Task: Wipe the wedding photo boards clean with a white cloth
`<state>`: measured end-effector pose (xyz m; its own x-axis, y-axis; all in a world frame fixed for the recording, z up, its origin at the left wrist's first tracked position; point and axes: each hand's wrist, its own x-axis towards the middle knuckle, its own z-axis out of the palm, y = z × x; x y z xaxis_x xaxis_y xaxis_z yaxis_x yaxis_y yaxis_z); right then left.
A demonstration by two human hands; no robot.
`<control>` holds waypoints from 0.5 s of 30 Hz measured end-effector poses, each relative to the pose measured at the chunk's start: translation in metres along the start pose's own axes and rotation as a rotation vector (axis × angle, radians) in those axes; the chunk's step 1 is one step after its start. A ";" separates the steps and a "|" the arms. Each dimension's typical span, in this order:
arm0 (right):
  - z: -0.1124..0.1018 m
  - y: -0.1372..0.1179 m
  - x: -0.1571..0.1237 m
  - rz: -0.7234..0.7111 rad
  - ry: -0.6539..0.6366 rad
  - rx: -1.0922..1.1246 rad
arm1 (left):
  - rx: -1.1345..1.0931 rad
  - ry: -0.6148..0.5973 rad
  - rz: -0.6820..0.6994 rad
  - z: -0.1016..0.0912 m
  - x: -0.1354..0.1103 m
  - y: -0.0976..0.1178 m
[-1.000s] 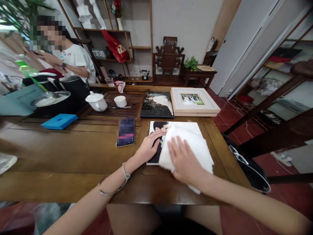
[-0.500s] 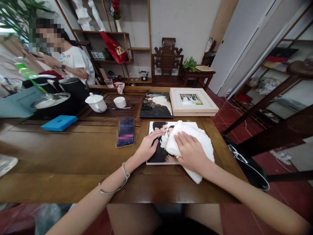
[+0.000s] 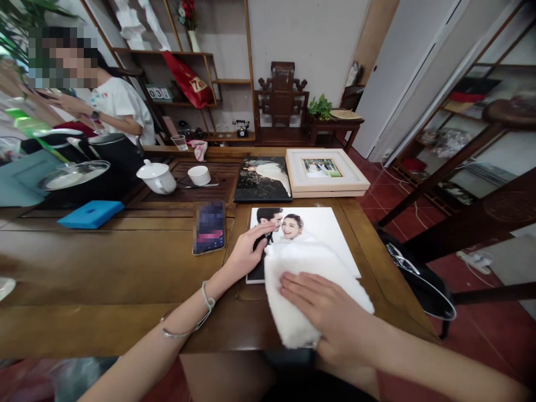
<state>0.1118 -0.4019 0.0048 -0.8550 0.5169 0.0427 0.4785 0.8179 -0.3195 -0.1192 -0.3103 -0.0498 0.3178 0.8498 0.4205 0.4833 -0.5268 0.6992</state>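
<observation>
A frameless wedding photo print (image 3: 322,226) lies flat on the wooden table (image 3: 104,273) in front of me. My left hand (image 3: 247,251) rests on its left edge, fingers stretched out flat, holding it down. My right hand (image 3: 322,310) presses flat on a white cloth (image 3: 301,268) that covers the print's near part and hangs over the table's front edge. The couple's faces at the print's far end show uncovered.
A phone (image 3: 209,227) lies left of the print. Behind it are a dark photo print (image 3: 263,180) and a white framed picture (image 3: 324,171). A teapot (image 3: 157,176), cup (image 3: 199,175), blue box (image 3: 90,214) and pots stand at left. Another person (image 3: 113,109) sits beyond.
My right hand has drawn the cloth toward me, from the print's far right part down to its near edge. The faces are uncovered now. My left hand has stayed in place.
</observation>
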 end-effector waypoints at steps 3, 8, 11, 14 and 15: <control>-0.003 0.036 -0.030 0.093 0.087 0.106 | -0.002 -0.001 0.000 0.002 0.000 0.001; 0.002 0.096 -0.047 0.186 0.339 0.036 | -0.001 0.000 0.005 0.003 -0.001 0.001; -0.004 0.113 -0.031 0.227 0.363 0.044 | 0.010 -0.003 0.009 0.003 -0.001 0.001; -0.018 0.114 0.008 0.286 0.362 0.106 | 0.015 -0.004 0.017 0.003 -0.001 0.001; -0.023 0.112 0.025 0.297 0.351 0.131 | 0.017 -0.002 0.019 0.003 -0.001 0.001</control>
<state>0.1486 -0.2910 -0.0078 -0.5554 0.7958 0.2414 0.6431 0.5951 -0.4820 -0.1169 -0.3114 -0.0513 0.3283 0.8398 0.4324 0.4910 -0.5428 0.6814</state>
